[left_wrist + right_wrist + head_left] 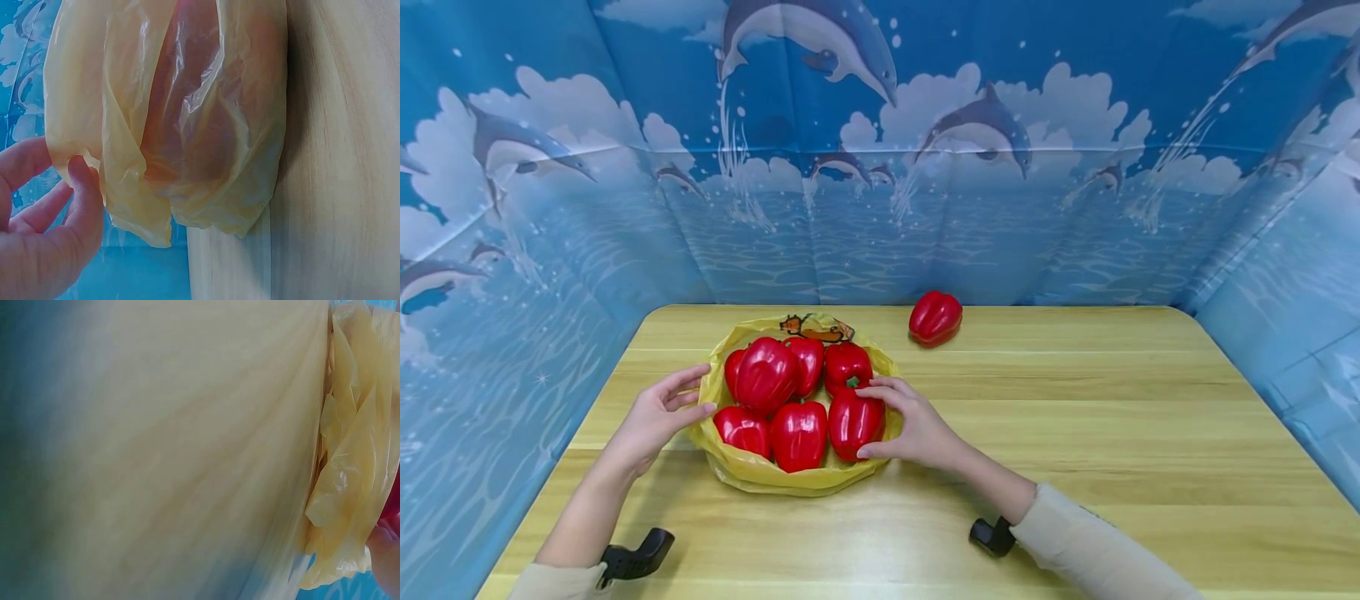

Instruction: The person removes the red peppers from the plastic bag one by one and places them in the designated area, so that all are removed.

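A yellow plastic bag (790, 482) stands with its mouth wide, holding several glossy red bell peppers (800, 435). My left hand (658, 417) holds the bag's left rim between thumb and fingers. In the left wrist view, the thumb of that hand (47, 237) lies against the yellow plastic (125, 125). Inside the bag at the right, a bell pepper (854, 423) sits between the curled fingers and thumb of my right hand (921, 429). The right wrist view catches only a bit of that hand (385, 556), beside the bag's crumpled side (350, 469).
One more red bell pepper (936, 318) lies near the table's back edge, right of the bag. The light wooden table (1075, 433) reaches the blue dolphin-print curtain (880, 242) behind and at both sides.
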Demonstrator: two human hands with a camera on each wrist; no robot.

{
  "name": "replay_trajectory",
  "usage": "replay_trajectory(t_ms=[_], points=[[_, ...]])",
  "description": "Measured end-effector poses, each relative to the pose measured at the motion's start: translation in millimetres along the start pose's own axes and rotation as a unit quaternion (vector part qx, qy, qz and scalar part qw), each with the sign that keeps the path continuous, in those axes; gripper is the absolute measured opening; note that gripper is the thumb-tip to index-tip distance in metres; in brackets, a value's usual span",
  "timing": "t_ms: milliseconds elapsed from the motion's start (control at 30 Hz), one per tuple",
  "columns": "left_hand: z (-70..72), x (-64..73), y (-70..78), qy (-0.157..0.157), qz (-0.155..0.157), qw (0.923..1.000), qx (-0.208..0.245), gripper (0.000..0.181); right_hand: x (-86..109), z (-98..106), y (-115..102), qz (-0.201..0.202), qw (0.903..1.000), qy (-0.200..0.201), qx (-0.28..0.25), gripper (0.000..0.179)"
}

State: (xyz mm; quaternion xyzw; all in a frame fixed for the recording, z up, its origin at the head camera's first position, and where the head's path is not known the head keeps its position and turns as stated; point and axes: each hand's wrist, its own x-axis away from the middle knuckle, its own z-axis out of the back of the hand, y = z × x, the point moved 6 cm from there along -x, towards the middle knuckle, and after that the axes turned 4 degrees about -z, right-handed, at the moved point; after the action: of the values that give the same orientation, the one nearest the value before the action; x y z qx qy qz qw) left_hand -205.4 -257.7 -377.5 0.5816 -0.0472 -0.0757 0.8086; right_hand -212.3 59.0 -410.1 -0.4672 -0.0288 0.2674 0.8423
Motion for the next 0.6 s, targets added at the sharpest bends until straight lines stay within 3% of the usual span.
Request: replay_trajectory(t_ms=[600], points=[[0.3,1.8,3.2,0.000,0.005,1.0000,0.002,0.065,0.4,-2.7,-3.9,-0.004,0.9997,-0.004,0.024,0.067]])
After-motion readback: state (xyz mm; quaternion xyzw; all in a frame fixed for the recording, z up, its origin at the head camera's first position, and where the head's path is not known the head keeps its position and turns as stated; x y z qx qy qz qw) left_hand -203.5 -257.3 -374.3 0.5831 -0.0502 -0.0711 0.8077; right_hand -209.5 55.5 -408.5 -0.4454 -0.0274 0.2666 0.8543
